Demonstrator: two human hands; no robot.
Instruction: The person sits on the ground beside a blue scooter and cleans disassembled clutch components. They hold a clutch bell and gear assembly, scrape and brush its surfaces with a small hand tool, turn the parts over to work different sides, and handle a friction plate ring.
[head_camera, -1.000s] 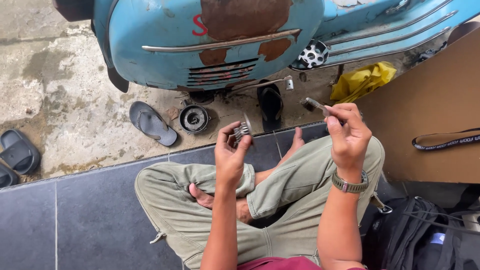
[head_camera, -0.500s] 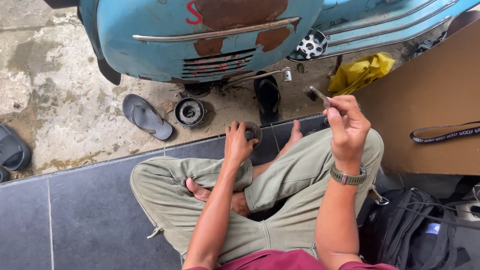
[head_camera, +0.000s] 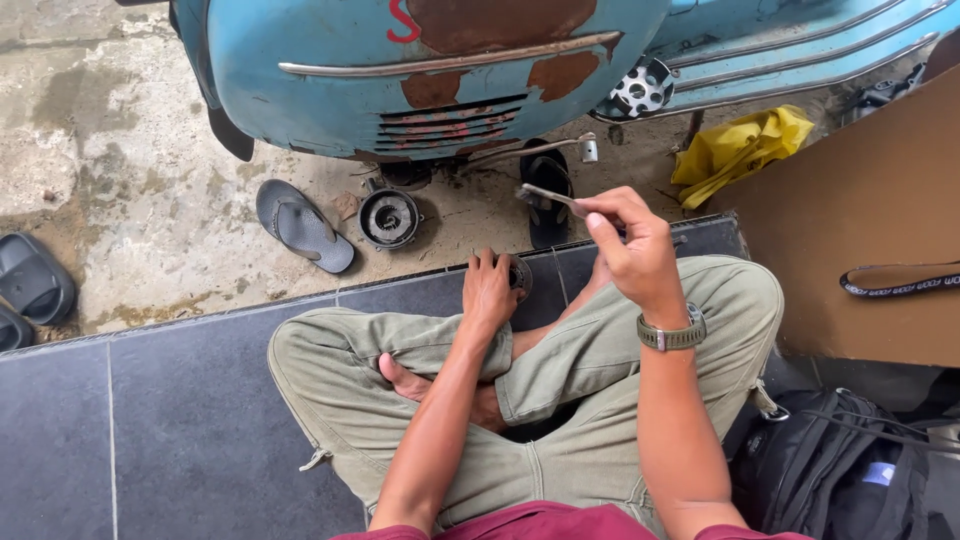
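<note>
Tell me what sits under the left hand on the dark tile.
A round dark metal part shows past the fingers of the left hand, which presses it onto the tile. Most of it is covered.

The round part (head_camera: 518, 274) was a small, dark metal ring with a toothed or ribbed edge. It sat low at the centre of the frame on the dark tile, right by the tile's front edge, mostly hidden under the fingers of the left hand (head_camera: 490, 292) that rested on it. The tool (head_camera: 550, 195) was a thin, grey metal piece, slightly flattened at its free end. It was held nearly level, just above centre, pinched by the right hand (head_camera: 632, 252), pointing toward the frame's left.
</note>
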